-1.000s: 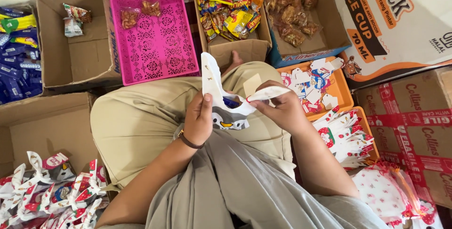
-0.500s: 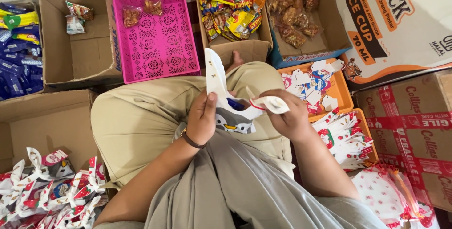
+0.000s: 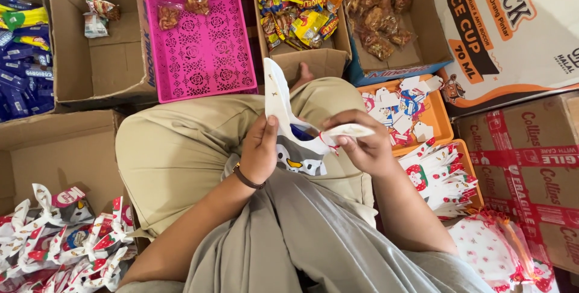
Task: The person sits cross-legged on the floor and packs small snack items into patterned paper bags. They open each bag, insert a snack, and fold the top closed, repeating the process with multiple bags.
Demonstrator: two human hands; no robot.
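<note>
Your left hand (image 3: pixel 260 151) and right hand (image 3: pixel 362 148) are both clamped on a white printed goodie bag (image 3: pixel 289 130) over your lap, centre frame; its upper flap points to 12 o'clock. Since half a second ago, the right hand's corner has pulled slightly outward toward 3 o'clock.

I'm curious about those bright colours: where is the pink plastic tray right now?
In the head view, the pink tray lies on the floor at upper left, beyond the person's knee, between a nearly empty cardboard box and a box of yellow snack packets.
</note>
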